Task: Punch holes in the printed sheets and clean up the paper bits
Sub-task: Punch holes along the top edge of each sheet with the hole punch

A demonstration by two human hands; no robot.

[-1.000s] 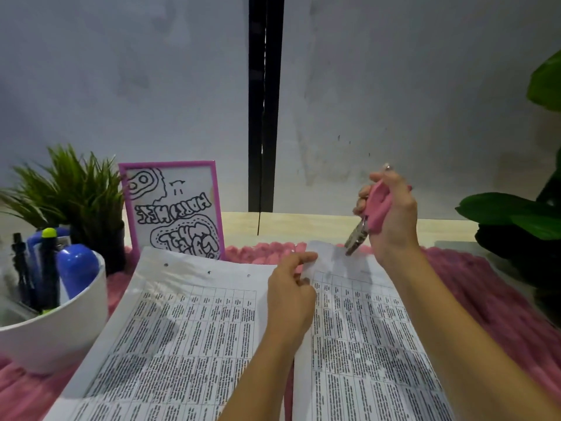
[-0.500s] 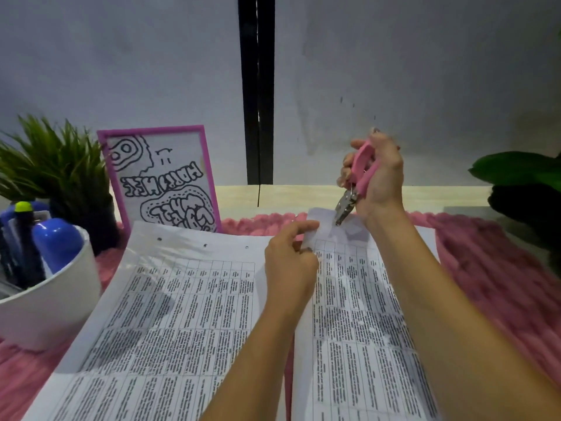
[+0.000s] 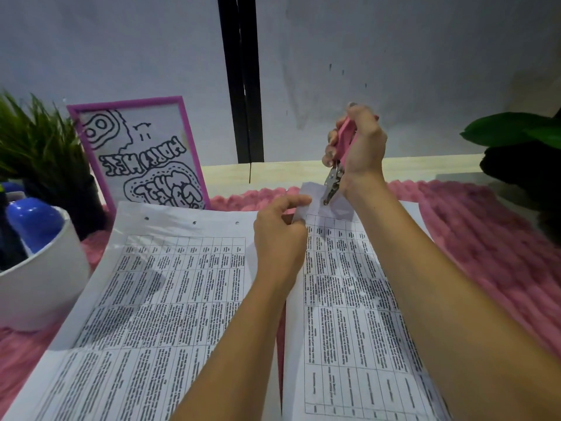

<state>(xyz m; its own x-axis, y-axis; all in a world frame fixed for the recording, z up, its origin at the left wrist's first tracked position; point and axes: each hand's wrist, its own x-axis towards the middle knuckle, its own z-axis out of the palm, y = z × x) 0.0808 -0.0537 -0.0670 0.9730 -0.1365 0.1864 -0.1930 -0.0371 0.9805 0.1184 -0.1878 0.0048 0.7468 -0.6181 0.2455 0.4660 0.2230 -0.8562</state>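
One view only: wide-angle camera on the head, facing forward and tilted down, close over the tabletop (image 3: 227,174), sheets (image 3: 170,299) filling the lower frame, wall (image 3: 121,41) across the upper half.

Nothing is reading clearly from here. The pink-framed drawing (image 3: 142,156), far left, is showing bubble lettering that looks mirrored and illegible. The printed sheets (image 3: 158,299) nearby are carrying tables of print too fine to read.

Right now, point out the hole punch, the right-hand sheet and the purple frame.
hole punch (image 3: 333,179): head view, metal head.
right-hand sheet (image 3: 343,314): head view, printed table.
purple frame (image 3: 142,153): head view, framed drawing.
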